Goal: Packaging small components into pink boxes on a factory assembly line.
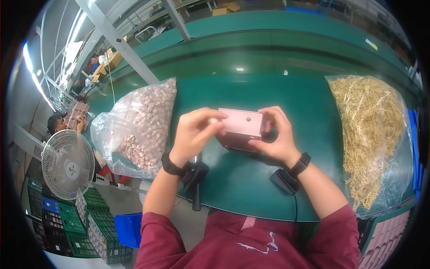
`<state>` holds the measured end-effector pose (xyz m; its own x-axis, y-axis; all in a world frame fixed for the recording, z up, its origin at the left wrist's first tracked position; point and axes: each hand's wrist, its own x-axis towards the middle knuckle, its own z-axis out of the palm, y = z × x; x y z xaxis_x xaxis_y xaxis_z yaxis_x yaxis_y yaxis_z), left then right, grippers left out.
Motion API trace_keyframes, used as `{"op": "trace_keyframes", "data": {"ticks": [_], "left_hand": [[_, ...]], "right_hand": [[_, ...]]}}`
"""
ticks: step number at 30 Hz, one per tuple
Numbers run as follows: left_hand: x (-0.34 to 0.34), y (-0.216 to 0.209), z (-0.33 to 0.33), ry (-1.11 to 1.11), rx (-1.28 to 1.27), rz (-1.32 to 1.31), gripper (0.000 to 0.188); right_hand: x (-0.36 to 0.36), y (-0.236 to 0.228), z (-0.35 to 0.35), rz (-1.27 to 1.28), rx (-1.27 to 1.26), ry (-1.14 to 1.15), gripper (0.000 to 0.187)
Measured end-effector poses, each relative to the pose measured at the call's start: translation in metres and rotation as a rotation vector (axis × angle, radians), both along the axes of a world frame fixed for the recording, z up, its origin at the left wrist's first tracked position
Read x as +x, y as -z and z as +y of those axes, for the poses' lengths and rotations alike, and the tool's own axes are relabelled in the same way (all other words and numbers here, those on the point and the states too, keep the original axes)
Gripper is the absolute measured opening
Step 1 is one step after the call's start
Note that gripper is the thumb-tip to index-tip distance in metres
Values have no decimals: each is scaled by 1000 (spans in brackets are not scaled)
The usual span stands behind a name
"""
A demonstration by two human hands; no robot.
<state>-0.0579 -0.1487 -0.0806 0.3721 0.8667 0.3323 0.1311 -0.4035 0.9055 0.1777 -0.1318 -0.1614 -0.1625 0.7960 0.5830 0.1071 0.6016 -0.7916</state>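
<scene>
Over the middle of the green bench I hold up a pink box-shaped casing (242, 122) with a small dark round spot on its upper face. My right hand (280, 134) grips its right end, thumb on the lower front edge and fingers behind. My left hand (195, 130) is closed in a pinch at the casing's left end. Between its thumb and forefinger shows a small pale pink piece (213, 120); its exact shape is hidden by the fingers.
A clear bag of small pink blocks (145, 112) lies left, a bag of yellowish small parts (369, 125) right. A fan (68, 163) and stacked crates (105, 233) stand at the left. A pink-filled crate (387, 237) is lower right. Another person (56, 123) sits far left.
</scene>
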Motion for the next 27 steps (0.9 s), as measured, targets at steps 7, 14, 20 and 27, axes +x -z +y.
{"op": "trace_keyframes", "data": {"ticks": [7,14,20,27], "left_hand": [[44,-25,24,-34,30,252,20],[48,-38,33,102,116,520,16],[56,-73,43,237,264,792,14],[69,-82,62,276,119,978,12]], "right_hand": [[0,-3,-1,2,-22,-2,64],[2,-3,2,42,1,-26,64],[0,-2,4,47,15,-36,63],[0,2,8,75,7,-43,64]]}}
